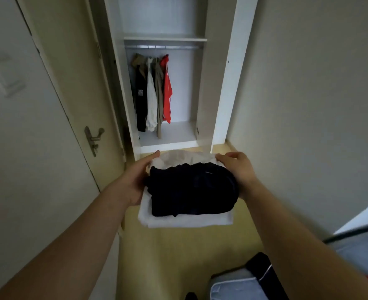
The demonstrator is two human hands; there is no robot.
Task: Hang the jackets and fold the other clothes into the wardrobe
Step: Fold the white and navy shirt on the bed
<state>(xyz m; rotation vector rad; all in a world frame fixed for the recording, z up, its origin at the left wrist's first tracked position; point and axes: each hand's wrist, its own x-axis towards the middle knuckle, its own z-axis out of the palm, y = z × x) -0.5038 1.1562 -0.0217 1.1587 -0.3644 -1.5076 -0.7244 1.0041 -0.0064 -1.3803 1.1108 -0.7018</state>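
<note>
I carry a stack of folded clothes in front of me: a dark navy garment (pixel 192 189) lies on top of white folded cloth (pixel 187 220). My left hand (pixel 135 180) grips the stack's left side and my right hand (pixel 237 167) grips its right side. Ahead stands the open white wardrobe (pixel 228 83). Several jackets hang from its rail (pixel 163 47): a dark one (pixel 140 98), a white one (pixel 151 100), a khaki one (pixel 159 94) and a red one (pixel 167 92). The wardrobe floor (pixel 174 133) is bare to the right of the jackets.
A closed door with a metal handle (pixel 94 138) stands on the left. A plain wall runs along the right. A bed corner with dark and light clothes (pixel 254 276) sits at lower right. Yellowish floor (pixel 178 256) leads to the wardrobe.
</note>
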